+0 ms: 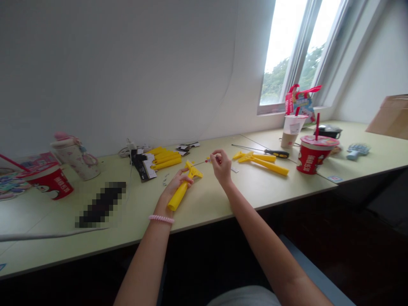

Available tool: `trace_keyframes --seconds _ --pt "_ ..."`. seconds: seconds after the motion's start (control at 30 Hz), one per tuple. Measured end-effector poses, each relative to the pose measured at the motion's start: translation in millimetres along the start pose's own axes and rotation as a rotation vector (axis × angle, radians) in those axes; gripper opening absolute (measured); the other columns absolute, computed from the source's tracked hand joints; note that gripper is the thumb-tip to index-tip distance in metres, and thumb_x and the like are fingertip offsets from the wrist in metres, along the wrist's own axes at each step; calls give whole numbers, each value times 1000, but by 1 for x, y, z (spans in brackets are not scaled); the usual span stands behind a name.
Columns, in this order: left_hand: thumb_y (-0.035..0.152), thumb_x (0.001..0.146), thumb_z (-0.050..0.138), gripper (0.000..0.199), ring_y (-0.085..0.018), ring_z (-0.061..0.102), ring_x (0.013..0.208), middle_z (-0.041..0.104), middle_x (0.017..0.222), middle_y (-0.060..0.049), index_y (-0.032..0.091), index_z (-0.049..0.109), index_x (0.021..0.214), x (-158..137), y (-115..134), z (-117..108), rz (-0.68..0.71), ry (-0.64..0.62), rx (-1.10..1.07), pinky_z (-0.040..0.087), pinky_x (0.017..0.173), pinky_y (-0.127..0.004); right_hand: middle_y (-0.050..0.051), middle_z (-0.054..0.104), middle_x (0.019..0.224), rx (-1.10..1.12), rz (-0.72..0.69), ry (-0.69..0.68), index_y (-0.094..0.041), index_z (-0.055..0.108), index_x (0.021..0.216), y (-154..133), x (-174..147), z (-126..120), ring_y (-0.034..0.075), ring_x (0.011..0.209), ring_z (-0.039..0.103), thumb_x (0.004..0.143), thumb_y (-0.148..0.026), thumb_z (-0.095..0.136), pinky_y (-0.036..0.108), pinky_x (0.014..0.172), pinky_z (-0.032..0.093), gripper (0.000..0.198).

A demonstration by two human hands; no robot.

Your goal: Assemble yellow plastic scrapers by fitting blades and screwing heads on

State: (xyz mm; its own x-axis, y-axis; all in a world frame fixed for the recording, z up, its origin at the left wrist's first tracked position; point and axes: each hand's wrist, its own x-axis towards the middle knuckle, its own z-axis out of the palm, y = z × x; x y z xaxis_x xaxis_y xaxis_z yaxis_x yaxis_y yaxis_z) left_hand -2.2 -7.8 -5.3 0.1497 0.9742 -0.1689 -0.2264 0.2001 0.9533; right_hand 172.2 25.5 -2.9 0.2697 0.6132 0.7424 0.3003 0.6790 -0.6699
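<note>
Left hand: grip closed around one yellow scraper, which lies on the worktop. Right hand, just right of the scraper head: fingertips pinch one small screwdriver. Further right of the scraper: two more yellow scrapers, one black-handled screwdriver, one red cup. Behind the scraper: one stack of yellow handles.

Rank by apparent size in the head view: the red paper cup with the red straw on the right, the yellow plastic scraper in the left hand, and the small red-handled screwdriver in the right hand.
1. Yellow plastic scraper, longest, though nearest the camera.
2. Red paper cup, bulkier but shorter; close call.
3. Small red-handled screwdriver, clearly smallest.
</note>
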Motion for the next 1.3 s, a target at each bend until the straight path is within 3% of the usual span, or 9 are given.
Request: trace_keyframes --seconds 0.3,0.57,0.67,1.0,1.3 --pt "2 59 57 71 -6 50 46 61 74 -2 18 40 126 2 -3 -3 20 -26 3 40 46 -15 -6 38 49 -7 28 -24 -18 45 63 3 0 2 7 45 30 81 -40 49 19 45 25 29" --pt "4 61 55 79 -5 50 47 61 77 -2 20 32 135 7 -7 -7 54 -91 57 38 46 -14 -2 54 59 34 2 -73 -19 49 73 2 -1 4 10 53 49 83 -37 47 20 51 37 21" --pt "3 61 54 82 -5 50 47 62 79 -3 21 30 137 8 -6 -7 43 -90 54 38 46 -13 -2 55 58 42 28 -57 -19 49 80 2 -1 4 10 50 51 81 -38 51 20 49 37 20" --pt "3 61 56 82 -4 51 48 61 83 -3 22 31 137 7 -6 -7 29 -83 23 40 46 -13 -3 52 54 2 47 -41 -19 44 67 1 -1 2 9 48 49 79 -43 52 19 45 35 28" --pt "1 62 53 74 -6 52 49 60 79 -4 20 37 132 4 -2 -3 44 -56 -26 40 44 -13 -1 56 69 -36 -22 -202 -20 44 84 9 -3 8 12 62 55 86 -34 39 23 60 40 15"
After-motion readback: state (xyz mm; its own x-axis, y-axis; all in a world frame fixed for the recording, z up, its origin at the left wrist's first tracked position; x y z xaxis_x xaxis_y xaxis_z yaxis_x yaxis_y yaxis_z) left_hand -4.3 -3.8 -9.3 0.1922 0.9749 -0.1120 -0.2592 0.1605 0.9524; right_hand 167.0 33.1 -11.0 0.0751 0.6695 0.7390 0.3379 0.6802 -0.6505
